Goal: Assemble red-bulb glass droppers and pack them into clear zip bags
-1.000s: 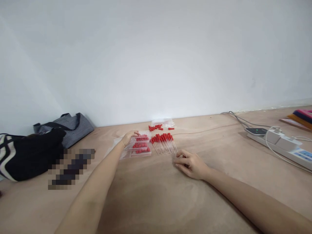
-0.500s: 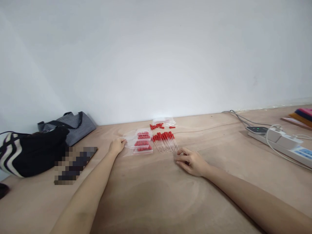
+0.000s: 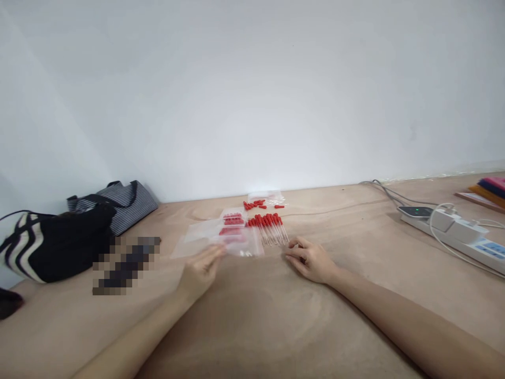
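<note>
My left hand (image 3: 201, 271) pinches a clear plastic zip bag (image 3: 191, 239) by its near edge. The bag looks empty and lies partly over other zip bags (image 3: 233, 220) that hold red rubber bulbs. To the right of the bags is a row of thin clear droppers (image 3: 272, 231) with red bulbs, side by side on the table, bulbs pointing away. My right hand (image 3: 311, 260) rests on the table close to their tips, fingers loosely bent and apart, with nothing seen in it. Several loose red bulbs (image 3: 254, 204) lie behind the droppers.
Another clear bag (image 3: 272, 197) lies by the wall. On the left are a black bag with white stripes (image 3: 71, 245), a striped bag (image 3: 138, 205) and a blurred-out dark flat object (image 3: 128, 266). A white power strip (image 3: 461, 237) with plugs and cables stands right, near coloured cloths (image 3: 491, 189).
My left hand has moved right and nearer to me, bringing the clear bag across the filled bags. My right hand has stayed almost in place.
</note>
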Tool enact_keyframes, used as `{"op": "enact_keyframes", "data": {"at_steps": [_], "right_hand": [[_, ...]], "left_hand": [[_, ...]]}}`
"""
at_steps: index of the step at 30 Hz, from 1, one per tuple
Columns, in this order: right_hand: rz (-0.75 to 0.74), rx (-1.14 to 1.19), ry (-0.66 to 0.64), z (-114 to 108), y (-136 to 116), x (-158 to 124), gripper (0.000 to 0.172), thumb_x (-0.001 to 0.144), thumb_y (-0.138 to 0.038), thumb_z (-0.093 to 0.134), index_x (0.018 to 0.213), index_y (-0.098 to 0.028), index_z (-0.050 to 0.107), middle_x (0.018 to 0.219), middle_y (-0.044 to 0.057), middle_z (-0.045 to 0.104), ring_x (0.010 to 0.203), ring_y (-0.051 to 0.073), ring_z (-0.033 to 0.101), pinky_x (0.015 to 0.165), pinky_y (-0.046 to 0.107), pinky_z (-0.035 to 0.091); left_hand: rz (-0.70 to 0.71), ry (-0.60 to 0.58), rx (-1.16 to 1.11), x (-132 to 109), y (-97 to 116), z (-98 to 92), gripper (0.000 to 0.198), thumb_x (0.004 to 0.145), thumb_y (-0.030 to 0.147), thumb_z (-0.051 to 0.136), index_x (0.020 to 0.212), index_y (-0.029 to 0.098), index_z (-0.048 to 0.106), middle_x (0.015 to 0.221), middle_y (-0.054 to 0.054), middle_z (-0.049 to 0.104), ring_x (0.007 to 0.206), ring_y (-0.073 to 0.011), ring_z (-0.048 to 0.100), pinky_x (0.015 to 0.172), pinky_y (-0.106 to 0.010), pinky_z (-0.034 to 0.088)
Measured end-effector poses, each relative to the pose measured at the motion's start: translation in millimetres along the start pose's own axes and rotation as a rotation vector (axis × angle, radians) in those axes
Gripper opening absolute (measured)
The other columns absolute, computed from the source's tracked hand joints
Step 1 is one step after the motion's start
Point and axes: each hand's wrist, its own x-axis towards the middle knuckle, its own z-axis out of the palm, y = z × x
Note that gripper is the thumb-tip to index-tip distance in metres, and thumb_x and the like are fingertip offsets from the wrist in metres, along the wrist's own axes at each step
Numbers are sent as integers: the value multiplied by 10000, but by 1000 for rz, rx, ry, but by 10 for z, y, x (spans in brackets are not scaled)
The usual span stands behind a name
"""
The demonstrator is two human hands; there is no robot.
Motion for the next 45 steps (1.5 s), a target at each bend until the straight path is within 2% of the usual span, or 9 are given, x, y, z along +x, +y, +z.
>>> {"op": "enact_keyframes", "data": {"at_steps": [4, 9, 12, 16, 20, 25, 37, 41, 45], "right_hand": [[29, 21, 5, 0, -5, -18, 205, 811, -244, 443, 838, -213, 644, 936, 41, 584, 587, 80, 518, 556, 216, 375], [276, 54, 51, 45, -6, 102, 218, 781, -228, 462, 922, -211, 628, 868, 32, 605, 624, 108, 539, 587, 226, 390], [553, 96, 45, 97, 54, 338, 245, 734, -229, 528, 963, -188, 604, 791, 22, 616, 686, 131, 563, 625, 222, 401], [702, 89, 53, 180, 170, 712, 258, 710, -272, 566, 921, -123, 589, 814, 68, 627, 741, 148, 578, 624, 214, 408], [772, 69, 6, 272, 208, 981, 279, 638, -291, 629, 864, -132, 593, 781, 68, 634, 727, 161, 587, 593, 214, 402], [800, 41, -99, 376, 178, 1153, 112, 598, -187, 611, 699, -139, 610, 699, 69, 640, 672, 168, 594, 551, 210, 385], [769, 95, -121, 351, 193, 1236, 60, 586, -103, 570, 612, -154, 588, 677, 90, 638, 688, 200, 600, 543, 225, 400], [747, 191, -38, 191, 183, 1154, 252, 621, -113, 555, 870, -138, 576, 707, 72, 626, 675, 174, 594, 542, 214, 415], [733, 330, 63, 81, 171, 866, 605, 705, -174, 482, 1259, -117, 248, 627, -26, 555, 533, 118, 558, 485, 197, 423]], "left_hand": [[91, -363, -122, -8, 386, 61, 257, 812, 284, 444, 919, 204, 665, 947, -41, 685, 892, -179, 631, 808, -313, 511], [101, -414, -145, 185, 553, 80, 346, 754, 376, 543, 1015, 160, 618, 1075, -104, 618, 1021, -226, 554, 896, -376, 445], [134, -551, -159, 242, 601, 176, 490, 776, 416, 518, 1188, 150, 502, 1271, -125, 472, 1203, -251, 390, 986, -412, 349], [96, -704, -121, 251, 690, 293, 631, 797, 515, 450, 1313, 168, 340, 1393, -128, 281, 1286, -271, 227, 1037, -461, 232], [81, -726, -88, 240, 725, 316, 630, 819, 555, 373, 1329, 190, 308, 1409, -111, 246, 1298, -246, 198, 1054, -447, 192], [81, -713, -85, 223, 697, 323, 622, 820, 553, 375, 1323, 191, 321, 1403, -110, 262, 1296, -237, 208, 1054, -440, 193], [87, -665, -117, 184, 684, 347, 557, 830, 506, 397, 1291, 195, 376, 1371, -107, 336, 1277, -236, 261, 1046, -447, 215], [86, -652, -119, 186, 691, 344, 532, 837, 479, 403, 1285, 193, 384, 1364, -112, 348, 1269, -232, 280, 1039, -448, 230], [73, -634, -138, 192, 705, 330, 531, 834, 476, 411, 1277, 185, 397, 1358, -108, 359, 1262, -243, 294, 1036, -451, 239]]}}
